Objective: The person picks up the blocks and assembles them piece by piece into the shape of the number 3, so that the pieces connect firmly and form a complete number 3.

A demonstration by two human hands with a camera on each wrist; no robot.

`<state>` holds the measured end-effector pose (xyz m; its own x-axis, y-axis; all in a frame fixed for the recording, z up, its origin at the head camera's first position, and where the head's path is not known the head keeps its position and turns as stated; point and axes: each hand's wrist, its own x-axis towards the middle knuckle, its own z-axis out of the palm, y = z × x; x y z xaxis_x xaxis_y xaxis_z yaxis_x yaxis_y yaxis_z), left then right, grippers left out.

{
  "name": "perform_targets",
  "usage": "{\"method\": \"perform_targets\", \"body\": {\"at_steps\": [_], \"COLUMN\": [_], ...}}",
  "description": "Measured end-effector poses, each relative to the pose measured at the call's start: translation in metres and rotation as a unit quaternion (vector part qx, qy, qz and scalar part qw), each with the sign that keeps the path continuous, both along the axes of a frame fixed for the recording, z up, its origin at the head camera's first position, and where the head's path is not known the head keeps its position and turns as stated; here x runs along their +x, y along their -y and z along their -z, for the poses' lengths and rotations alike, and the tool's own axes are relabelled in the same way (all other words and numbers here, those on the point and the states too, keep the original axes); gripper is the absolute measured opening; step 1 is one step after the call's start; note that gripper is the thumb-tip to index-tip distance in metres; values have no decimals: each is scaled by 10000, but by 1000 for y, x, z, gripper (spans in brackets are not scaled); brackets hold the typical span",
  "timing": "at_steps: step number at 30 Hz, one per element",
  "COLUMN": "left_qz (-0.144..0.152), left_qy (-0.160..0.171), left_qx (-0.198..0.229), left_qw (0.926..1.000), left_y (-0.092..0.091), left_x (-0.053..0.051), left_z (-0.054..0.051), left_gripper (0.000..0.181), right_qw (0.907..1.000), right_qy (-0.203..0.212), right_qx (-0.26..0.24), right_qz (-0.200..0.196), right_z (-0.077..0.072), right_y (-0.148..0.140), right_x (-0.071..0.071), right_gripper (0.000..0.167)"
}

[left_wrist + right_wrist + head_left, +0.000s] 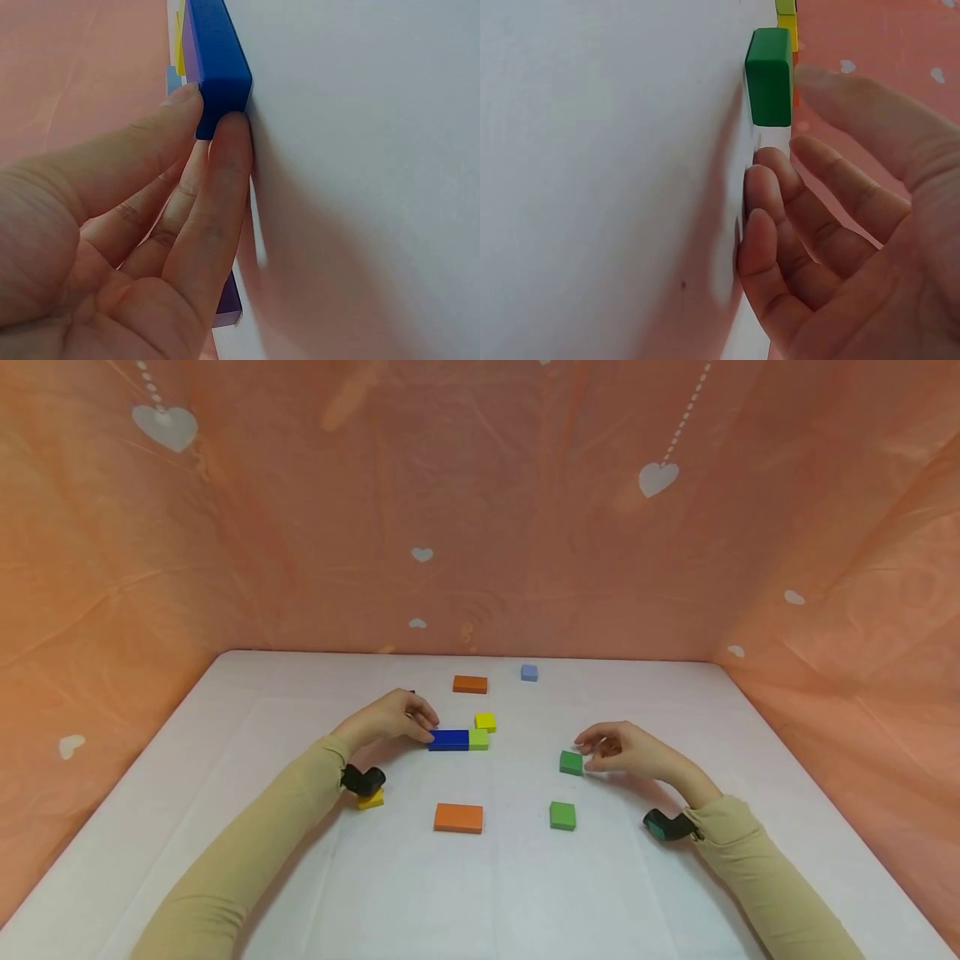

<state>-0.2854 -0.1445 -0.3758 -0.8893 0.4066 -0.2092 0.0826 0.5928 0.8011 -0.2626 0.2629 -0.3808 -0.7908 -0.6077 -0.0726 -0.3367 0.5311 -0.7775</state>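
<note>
Beige sleeves (258,843) come from the lower edge, each forearm slanting inward over the white table (495,902). Between them lie an orange block (458,818) and a light green block (562,816). One yellow block (371,802) is partly hidden by the left arm's wrist camera (364,779). Farther, the right hand (637,752) has its fingers loosely curved, the thumb apart from them and just beside a darker green block (571,763); whether they touch, I cannot tell. The left hand (384,717) arches downward, its thumb and one finger pinching the left end of a blue block (448,740), which meets a lime block (478,740). Behind these lie a small yellow piece (485,721), then a second orange block (470,684) and a pale blue block (529,672).
</note>
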Motion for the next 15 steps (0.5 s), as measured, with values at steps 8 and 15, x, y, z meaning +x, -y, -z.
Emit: {"method": "perform_targets", "body": {"at_steps": [8,15], "left_qz": [2,-58], "left_qy": [2,37], "left_qx": [-9,-22], "left_qw": [10000,10000], "left_y": [0,0], "left_x": [-1,0], "left_z": [0,1], "left_gripper": [26,26], "right_qw": [10000,9999], "right_qy": [-56,-111], "right_qx": [55,114], "right_qz": [-36,-41], "right_z": [4,3], "right_y": [0,3], "right_x": [-3,-2], "right_gripper": [38,34]}}
